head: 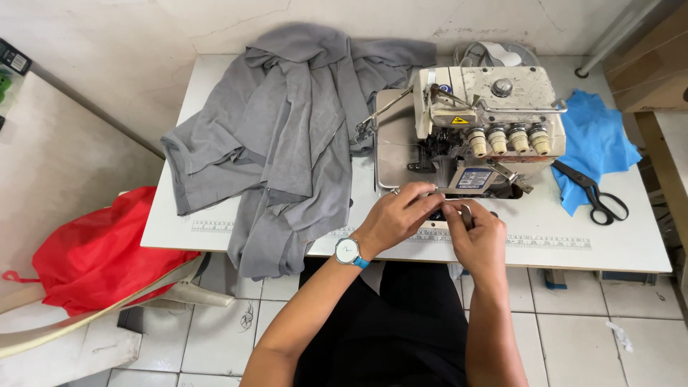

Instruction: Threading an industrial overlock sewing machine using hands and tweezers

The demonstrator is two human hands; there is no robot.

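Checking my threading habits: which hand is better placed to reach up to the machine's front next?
Probably the left hand. Its fingertips lie closer to the front of the machine, just below its base. The right hand sits lower, nearer the table edge, pinching something too small to identify.

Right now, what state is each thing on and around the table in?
Left hand: fingers pinched at the front of the machine, what they hold is too small to tell.
Right hand: fingertips meeting the left hand's.
Sewing machine: upright on the table.
Grey cloth: crumpled, hanging over the front edge.
Scissors: shut, partly on the blue cloth.
Red bag: slumped on a chair.
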